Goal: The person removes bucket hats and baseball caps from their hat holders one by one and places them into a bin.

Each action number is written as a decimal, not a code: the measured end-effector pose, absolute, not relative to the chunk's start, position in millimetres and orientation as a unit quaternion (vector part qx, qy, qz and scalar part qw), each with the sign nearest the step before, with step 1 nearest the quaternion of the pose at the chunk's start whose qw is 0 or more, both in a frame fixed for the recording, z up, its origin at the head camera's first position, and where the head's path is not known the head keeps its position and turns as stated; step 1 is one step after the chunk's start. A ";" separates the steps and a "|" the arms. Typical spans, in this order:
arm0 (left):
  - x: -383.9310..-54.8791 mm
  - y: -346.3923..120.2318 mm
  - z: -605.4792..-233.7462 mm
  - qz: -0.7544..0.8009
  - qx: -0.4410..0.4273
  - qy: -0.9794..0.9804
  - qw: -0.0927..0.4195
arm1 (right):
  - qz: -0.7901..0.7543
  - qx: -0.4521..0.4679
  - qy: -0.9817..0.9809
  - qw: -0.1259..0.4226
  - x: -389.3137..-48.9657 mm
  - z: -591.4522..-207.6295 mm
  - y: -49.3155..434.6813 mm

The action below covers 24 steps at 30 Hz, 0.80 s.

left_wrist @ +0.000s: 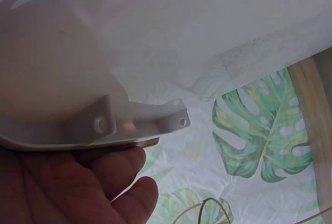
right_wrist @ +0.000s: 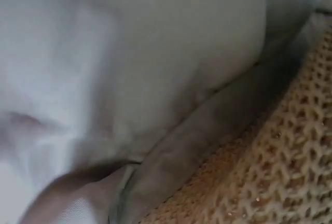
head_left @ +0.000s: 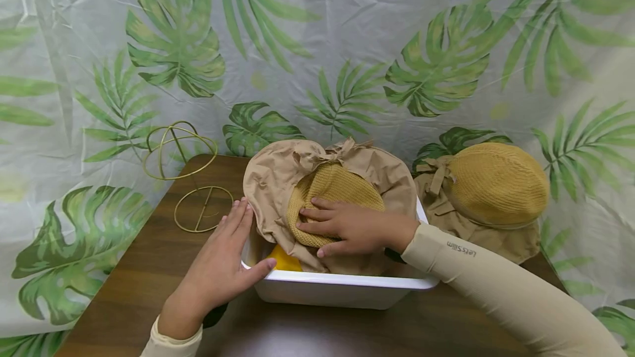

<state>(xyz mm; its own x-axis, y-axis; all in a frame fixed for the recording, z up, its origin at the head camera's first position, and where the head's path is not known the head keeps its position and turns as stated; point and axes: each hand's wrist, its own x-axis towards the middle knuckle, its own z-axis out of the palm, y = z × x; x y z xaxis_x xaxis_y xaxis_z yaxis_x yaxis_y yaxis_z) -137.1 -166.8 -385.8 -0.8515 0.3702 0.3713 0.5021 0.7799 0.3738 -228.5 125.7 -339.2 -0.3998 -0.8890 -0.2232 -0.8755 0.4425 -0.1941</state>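
A sun hat with a mustard knitted crown and a wide beige cloth brim lies in a white plastic tub. On its crown rests my right hand, fingers spread and pressing the knit inward. My left hand lies along the tub's left rim, fingers extended and thumb over the front corner. From the left wrist view, the fingers touch the underside of the rim. A bright yellow piece shows beneath the brim; its kind is hidden. In the right wrist view, coarse knit fills the lower right.
A similar hat sits at the right of the dark wooden table. Behind the left hand stands a gold wire hat stand. A leaf-printed sheet hangs at the back.
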 end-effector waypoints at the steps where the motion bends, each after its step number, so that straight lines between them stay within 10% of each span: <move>1: -137.1 -167.0 -385.6 -0.236 -0.233 -0.933 0.140 | -0.024 -0.527 0.835 0.155 -228.7 -340.6 123.6; 14: -136.3 -165.9 -385.4 -0.230 -0.231 -0.934 0.144 | -0.002 -0.518 0.818 0.251 -224.5 -354.3 115.9; 24: -136.3 -166.2 -386.6 -0.236 -0.228 -0.934 0.144 | 0.056 -0.529 0.821 0.207 -217.0 -342.1 114.2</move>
<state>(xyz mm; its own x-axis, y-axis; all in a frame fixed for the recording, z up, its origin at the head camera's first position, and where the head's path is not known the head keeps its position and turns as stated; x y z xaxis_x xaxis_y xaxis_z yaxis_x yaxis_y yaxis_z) -136.3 -166.2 -386.6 -0.8542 0.3580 0.3770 0.4941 0.7847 0.3744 -217.0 114.2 -342.1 -0.3551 -0.8450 -0.3998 -0.8917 0.4346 -0.1263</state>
